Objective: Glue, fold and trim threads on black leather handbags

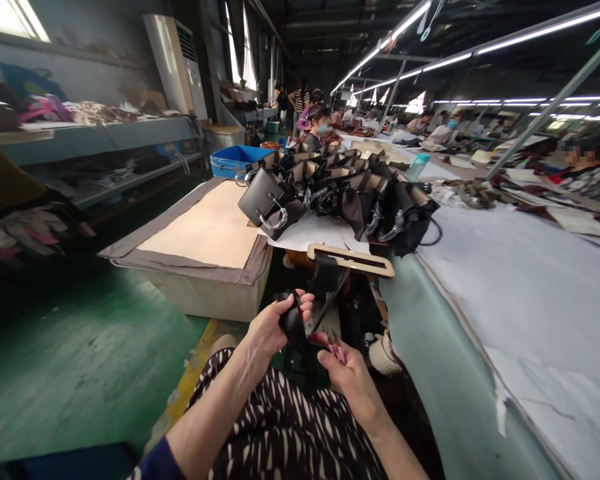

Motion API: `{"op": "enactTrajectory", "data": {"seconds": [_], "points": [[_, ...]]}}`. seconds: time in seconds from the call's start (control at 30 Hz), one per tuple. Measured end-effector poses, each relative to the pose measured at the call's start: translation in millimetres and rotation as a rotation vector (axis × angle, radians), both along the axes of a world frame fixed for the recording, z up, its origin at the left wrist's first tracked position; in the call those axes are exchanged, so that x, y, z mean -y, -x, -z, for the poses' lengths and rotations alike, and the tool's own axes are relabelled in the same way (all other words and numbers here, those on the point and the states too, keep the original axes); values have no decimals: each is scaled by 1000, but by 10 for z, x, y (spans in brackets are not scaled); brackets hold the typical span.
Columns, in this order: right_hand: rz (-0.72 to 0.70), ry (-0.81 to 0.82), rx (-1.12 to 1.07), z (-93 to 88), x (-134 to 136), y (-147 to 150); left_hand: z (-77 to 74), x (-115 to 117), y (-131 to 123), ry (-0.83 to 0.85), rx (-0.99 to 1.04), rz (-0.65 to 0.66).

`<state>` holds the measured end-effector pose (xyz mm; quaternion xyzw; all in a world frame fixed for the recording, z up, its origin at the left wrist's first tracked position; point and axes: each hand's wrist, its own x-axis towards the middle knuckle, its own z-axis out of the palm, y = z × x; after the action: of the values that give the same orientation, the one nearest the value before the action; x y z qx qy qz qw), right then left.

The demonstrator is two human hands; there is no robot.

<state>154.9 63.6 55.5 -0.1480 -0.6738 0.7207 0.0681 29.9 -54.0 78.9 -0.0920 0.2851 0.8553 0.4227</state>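
Above my lap, my left hand is closed round a black strap, which looks like leather and hangs down between my hands. Lower and to the right, my right hand is closed on a small pair of thread snips with pinkish handles and pointed metal tips. Its fingers are also beside the strap's lower part; whether they grip it too I cannot tell. Just beyond my hands is a beige slotted plate. Several black handbags, some with clear wrap on the handles, are heaped behind it.
A pale bin topped by a cream board stands to the left, with a blue crate behind. The long worktable runs along my right. Co-workers sit and stand farther back. A white cone of thread is right of my hands.
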Motion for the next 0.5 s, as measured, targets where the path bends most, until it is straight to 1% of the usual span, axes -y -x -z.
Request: {"op": "enactTrajectory", "data": {"seconds": [0.07,0.17,0.23,0.33,0.5], "points": [[-76,90,35,27,64,95,-46,-28,-1,-16,26,15],[-76,125,118,99,115,173,-54,-47,15,-41,43,-4],[-54,118,148,137,113,177,-18,-47,44,-53,33,-55],[-74,117,192,149,67,131,64,-51,102,-34,16,-137],[-176,106,209,95,-12,32,191,-108,208,-5,29,-134]]}}
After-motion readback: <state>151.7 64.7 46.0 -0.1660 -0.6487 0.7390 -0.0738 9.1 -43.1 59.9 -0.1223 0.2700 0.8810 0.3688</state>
